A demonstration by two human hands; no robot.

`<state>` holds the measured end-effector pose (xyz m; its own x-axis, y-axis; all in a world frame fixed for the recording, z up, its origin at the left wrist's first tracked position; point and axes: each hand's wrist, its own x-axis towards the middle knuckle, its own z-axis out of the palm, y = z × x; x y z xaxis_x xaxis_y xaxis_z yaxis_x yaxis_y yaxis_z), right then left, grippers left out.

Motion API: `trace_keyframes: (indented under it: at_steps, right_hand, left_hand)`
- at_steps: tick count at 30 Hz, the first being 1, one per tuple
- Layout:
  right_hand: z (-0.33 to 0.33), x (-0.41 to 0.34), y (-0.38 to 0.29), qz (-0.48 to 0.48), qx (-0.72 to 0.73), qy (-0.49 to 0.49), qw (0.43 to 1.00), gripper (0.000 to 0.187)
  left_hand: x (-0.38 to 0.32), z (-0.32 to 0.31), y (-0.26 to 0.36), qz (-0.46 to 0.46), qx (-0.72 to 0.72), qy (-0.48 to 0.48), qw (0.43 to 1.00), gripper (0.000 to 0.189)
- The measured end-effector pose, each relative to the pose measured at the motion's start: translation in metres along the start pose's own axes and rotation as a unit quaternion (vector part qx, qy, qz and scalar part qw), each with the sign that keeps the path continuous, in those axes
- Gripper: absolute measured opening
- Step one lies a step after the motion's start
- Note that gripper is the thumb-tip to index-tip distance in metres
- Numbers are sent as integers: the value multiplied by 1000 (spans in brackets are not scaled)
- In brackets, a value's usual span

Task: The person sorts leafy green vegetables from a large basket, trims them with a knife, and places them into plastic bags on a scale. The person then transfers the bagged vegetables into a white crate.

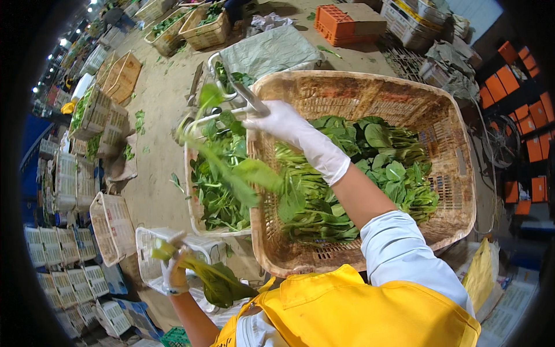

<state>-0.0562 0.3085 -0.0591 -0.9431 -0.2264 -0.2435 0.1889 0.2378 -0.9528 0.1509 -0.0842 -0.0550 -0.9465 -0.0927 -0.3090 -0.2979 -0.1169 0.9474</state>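
Observation:
My left hand (pixel 174 269), in a pale glove, grips a bunch of leafy greens (pixel 212 277) by its stalks, cut ends up and leaves hanging toward my apron. My right hand (pixel 282 121), in a white glove, is closed around a knife (pixel 253 102) whose metal blade points up and left. Below that hand, loose leaves and a stalk (pixel 230 173) are blurred in the air. A large stained plastic crate (pixel 347 80) holds trimmed bunches of greens (pixel 321 195) laid in rows. Beside it on the left, a smaller crate (pixel 189 191) contains loose leaves (pixel 221 186).
A white plastic basket (pixel 145 256) stands beneath my left hand. A grey-green sheet (pixel 273 52) covers a container beyond the crates. An orange crate (pixel 334 26) sits farther off. At right are a fan (pixel 501 141) and a hanging cable (pixel 485 130). Leaf scraps (pixel 139 121) litter the floor.

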Motion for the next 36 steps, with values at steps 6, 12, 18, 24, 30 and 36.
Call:
trace_keyframes:
  at_steps: [6, 12, 18, 24, 30, 36]
  right_hand:
    - [-71, -90, 99, 112, -271, -19, 956, 29]
    - [-190, -200, 174, 260, -105, 75, 957, 59]
    - [-305, -218, 278, 372, -462, 345, 728, 26]
    - [-331, -219, 300, 434, -477, 249, 723, 28]
    - [-334, -235, 268, 400, -502, 166, 749, 41]
    - [-342, -263, 185, 377, -509, 90, 769, 53]
  left_hand:
    - [4, -35, -25, -31, -41, -35, 998, 31]
    - [42, -20, -22, -4, 127, -3, 992, 32]
    - [66, 31, 0, 27, 263, -5, 964, 35]
    - [71, 78, 3, 50, 260, -38, 963, 27]
    - [69, 87, 12, 101, 246, -52, 963, 23]
    - [64, 67, 23, 123, 195, -99, 968, 27]
